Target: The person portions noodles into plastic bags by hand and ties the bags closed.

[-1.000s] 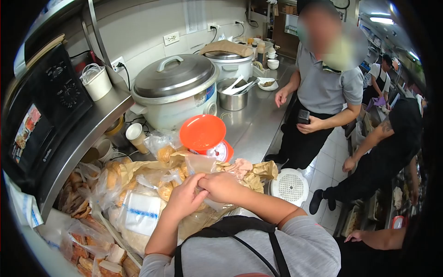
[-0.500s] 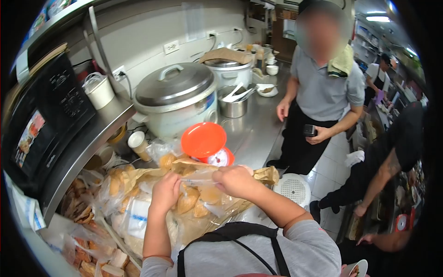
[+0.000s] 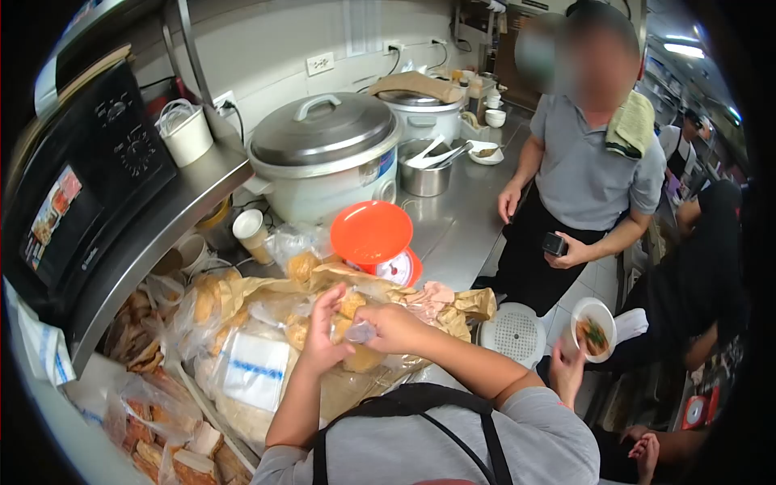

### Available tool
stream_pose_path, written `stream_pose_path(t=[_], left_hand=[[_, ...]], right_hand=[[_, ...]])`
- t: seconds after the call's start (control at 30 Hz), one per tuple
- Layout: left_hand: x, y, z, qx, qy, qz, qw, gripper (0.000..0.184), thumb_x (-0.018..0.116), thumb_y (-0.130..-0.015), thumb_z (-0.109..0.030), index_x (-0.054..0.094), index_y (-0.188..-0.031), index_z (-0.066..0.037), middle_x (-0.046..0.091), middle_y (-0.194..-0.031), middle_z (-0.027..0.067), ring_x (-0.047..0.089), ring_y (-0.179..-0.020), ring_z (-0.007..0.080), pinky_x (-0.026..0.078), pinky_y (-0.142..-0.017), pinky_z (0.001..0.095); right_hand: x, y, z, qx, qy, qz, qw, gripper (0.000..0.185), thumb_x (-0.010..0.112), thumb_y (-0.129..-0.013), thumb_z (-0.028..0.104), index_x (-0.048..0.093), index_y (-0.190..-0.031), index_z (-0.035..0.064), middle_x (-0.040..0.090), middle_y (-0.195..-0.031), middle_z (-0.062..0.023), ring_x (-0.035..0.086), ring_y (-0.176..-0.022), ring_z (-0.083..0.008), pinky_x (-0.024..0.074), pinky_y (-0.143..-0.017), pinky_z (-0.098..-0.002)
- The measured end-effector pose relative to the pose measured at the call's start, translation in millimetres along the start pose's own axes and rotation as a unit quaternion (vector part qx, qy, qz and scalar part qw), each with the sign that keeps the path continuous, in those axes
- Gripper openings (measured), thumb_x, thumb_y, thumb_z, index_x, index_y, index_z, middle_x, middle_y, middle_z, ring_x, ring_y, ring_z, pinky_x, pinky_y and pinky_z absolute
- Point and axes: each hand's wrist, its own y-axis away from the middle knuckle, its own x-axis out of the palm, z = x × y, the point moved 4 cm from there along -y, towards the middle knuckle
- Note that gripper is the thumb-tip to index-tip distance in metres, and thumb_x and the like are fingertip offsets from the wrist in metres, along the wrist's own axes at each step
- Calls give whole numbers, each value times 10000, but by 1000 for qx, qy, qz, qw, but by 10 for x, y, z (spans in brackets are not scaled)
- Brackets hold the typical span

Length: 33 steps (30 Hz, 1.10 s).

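My right hand (image 3: 390,328) is closed round the gathered neck of a clear plastic bag (image 3: 361,332). Just left of it, my left hand (image 3: 325,331) is raised with its fingers apart, close to the bag's bunched top. Both hands are above brown paper (image 3: 255,293) and clear bags holding orange-brown food pieces (image 3: 297,330). A white cloth with a blue stripe (image 3: 255,368) lies to the left. Behind my hands stands a scale with a red pan (image 3: 371,232).
A large lidded cooker (image 3: 323,162) and a metal pot with utensils (image 3: 425,174) stand on the counter. A person (image 3: 590,174) at the right holds a small black device. Another person's hand holds a bowl of food (image 3: 592,330). A microwave (image 3: 89,174) is at upper left.
Since half a second ago, my hands have come closer together, the bag's top has been bunched up, and my left hand has opened. A bowl in another person's hand has risen at the right.
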Motion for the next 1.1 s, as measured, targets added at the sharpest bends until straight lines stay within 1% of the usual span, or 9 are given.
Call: stream_pose_path(t=[0.07,0.1,0.17,0.3,0.57,0.7,0.8,0.9,1.1], left_hand=[[137,114,103,-111,82,49,989,731,781,-517,-244,422,-1122,-46,458,-1088,116,427,-1027,189,345,-854,334],[248,247,292,-358,-3,171,918,705,779,-522,-229,441,-1115,-51,467,-1089,104,424,-1033,174,337,-866,327],[294,474,343,-482,-33,242,842,621,768,-542,-187,485,-1079,-58,493,-1066,73,434,-1018,148,339,-865,302],[465,830,522,-310,-57,266,911,479,716,-614,-173,514,-1033,-57,519,-1022,39,461,-953,140,365,-819,278],[759,691,529,-285,145,320,892,164,437,-828,-143,528,-764,-22,547,-792,71,510,-838,179,391,-784,300],[736,738,690,-275,225,257,899,227,406,-845,-146,505,-691,-12,536,-739,83,508,-846,206,391,-785,327],[739,696,648,-236,180,274,915,225,404,-857,-151,498,-709,-10,531,-739,65,520,-769,162,425,-729,297],[768,706,710,-301,217,292,881,191,463,-836,-176,528,-762,-12,540,-772,58,520,-787,154,421,-735,280],[688,887,813,-449,68,361,814,223,567,-774,-215,572,-932,-58,562,-899,45,516,-852,120,416,-703,227]], right_hand=[[-7,64,79,-19,-26,5,999,154,581,-631,176,512,-733,83,537,-636,-96,548,-619,-268,427,-555,-346],[78,57,148,-24,-37,21,999,147,578,-624,162,502,-724,85,532,-629,-92,543,-603,-264,424,-544,-342],[262,-17,252,-48,-64,63,995,139,572,-617,140,486,-711,86,525,-619,-85,535,-578,-256,418,-526,-334],[226,-29,285,-39,-75,99,991,141,572,-630,125,461,-709,91,513,-603,-76,521,-536,-246,406,-488,-315],[9,-32,121,53,-137,68,987,239,616,-696,229,449,-755,69,508,-620,-46,516,-561,-164,390,-496,-302],[-110,130,-94,-91,-219,15,971,366,614,-719,303,492,-939,37,504,-816,-121,530,-688,-201,428,-607,-269],[122,310,-200,-140,-165,182,959,404,567,-759,337,505,-961,-7,498,-817,-131,516,-678,-171,433,-616,-256],[360,515,-398,183,-231,273,916,314,441,-842,301,553,-901,13,544,-781,-124,539,-661,-192,438,-617,-271],[172,515,-130,62,-186,217,956,246,419,-846,219,568,-872,25,565,-713,-96,536,-634,-169,435,-614,-270]])
